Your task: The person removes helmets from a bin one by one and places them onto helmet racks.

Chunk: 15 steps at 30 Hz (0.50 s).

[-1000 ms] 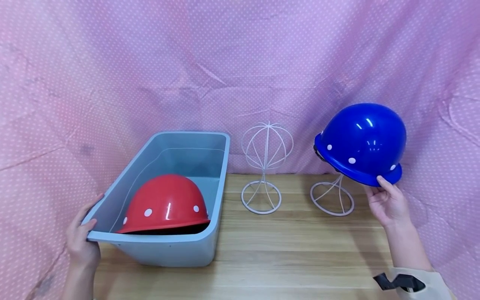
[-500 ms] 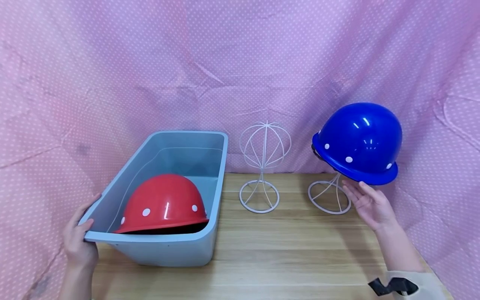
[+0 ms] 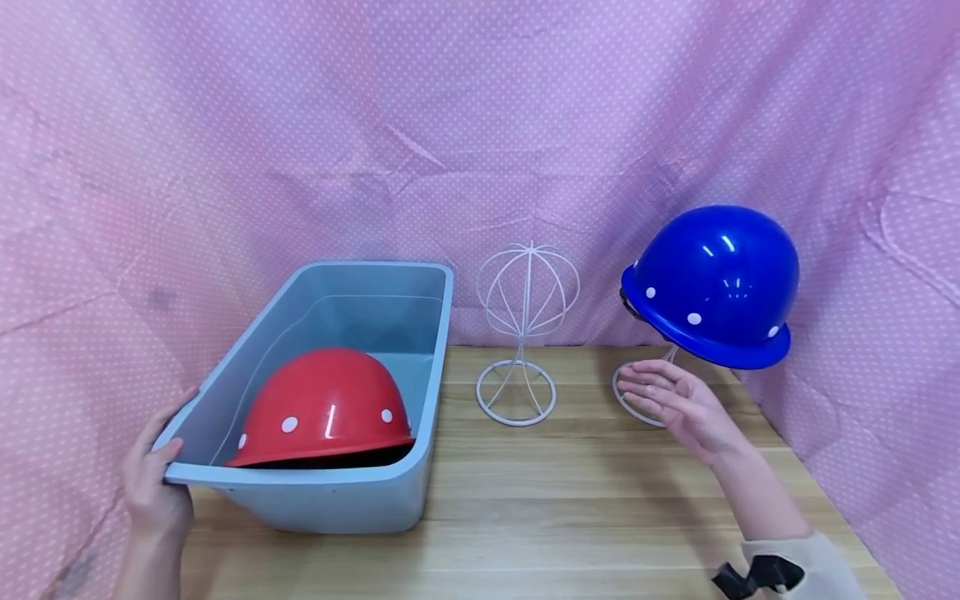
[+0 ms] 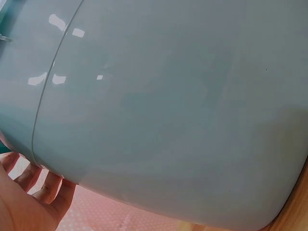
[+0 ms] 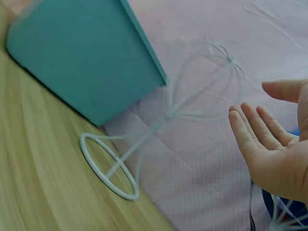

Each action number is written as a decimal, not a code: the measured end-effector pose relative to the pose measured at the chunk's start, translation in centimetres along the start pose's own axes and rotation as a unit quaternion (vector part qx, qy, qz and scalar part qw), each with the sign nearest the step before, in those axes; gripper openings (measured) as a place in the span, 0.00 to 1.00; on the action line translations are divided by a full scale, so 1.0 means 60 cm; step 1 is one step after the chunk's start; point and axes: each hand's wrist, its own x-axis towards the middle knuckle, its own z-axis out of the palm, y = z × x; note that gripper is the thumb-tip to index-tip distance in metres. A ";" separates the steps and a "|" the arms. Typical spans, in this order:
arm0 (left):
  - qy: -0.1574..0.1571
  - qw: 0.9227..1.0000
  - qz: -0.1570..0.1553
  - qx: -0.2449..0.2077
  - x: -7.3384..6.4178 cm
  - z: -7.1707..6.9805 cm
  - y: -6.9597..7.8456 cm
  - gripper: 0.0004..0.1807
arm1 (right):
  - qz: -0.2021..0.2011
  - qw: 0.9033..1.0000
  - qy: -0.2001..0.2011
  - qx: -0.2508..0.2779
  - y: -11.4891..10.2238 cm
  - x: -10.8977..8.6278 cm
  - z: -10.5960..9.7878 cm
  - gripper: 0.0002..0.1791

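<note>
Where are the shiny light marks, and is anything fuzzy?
Head view: glare streaks on the blue hard hat and the red hard hat; left wrist view: white glints on the gray bin; right wrist view: the white wire stand looks soft and washed out, especially its top.

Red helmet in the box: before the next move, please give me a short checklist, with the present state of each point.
1. Red helmet within reach inside the box: ok, it lies at the near end.
2. Right hand free: ok, its fingers hold nothing.
3. Left hand steadying the box: ok, it grips the rim's near left corner.
4. Middle stand bare: ok, nothing sits on it.
5. Blue helmet level: not ok, it is tilted.
6. Blue helmet firmly seated: cannot tell, its underside is mostly hidden.
</note>
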 end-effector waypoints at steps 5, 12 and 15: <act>0.015 0.999 -0.018 0.029 0.000 0.005 0.008 0.31 | 0.035 0.995 0.016 -0.091 0.015 0.016 0.037 0.23; 0.013 0.999 -0.009 0.032 0.000 0.001 0.004 0.31 | 0.082 0.974 0.042 -0.206 0.030 0.054 0.093 0.21; 0.004 1.000 -0.006 0.023 0.000 0.002 0.003 0.31 | 0.099 0.966 0.042 -0.233 0.036 0.072 0.118 0.24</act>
